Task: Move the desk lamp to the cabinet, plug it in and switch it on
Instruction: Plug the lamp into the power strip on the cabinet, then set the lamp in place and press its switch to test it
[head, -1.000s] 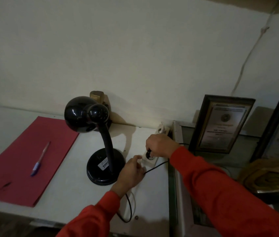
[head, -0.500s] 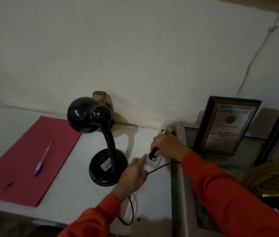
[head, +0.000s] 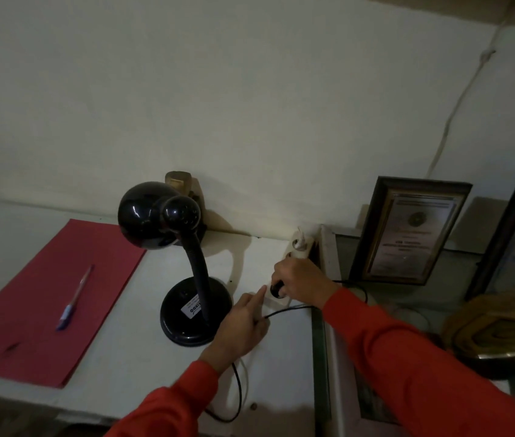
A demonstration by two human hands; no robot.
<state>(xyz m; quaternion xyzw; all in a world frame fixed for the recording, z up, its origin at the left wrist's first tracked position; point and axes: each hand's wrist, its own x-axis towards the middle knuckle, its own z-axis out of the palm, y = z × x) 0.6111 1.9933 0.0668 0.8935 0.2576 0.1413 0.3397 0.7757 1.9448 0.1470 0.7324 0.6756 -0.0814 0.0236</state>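
A black desk lamp (head: 195,313) with a round shade stands unlit on the white cabinet top (head: 142,351). Its black cord (head: 284,312) runs from under my left hand to a black plug (head: 276,290). My right hand (head: 302,279) is closed on that plug, which sits at a socket of the white power strip (head: 297,250) by the wall. My left hand (head: 243,326) rests on the cabinet top beside the lamp's base, index finger stretched against the strip's near end, the cord passing under its fingers.
A red folder (head: 45,294) with a blue pen (head: 74,298) lies to the left. On a glass-topped case (head: 325,342) to the right stand two framed certificates (head: 407,231) and a wooden plaque (head: 496,326). A small brown object (head: 179,181) sits behind the lamp.
My left hand's index finger has stretched out against the power strip's end. My right hand stays on the plug at the strip. The lamp has not moved.
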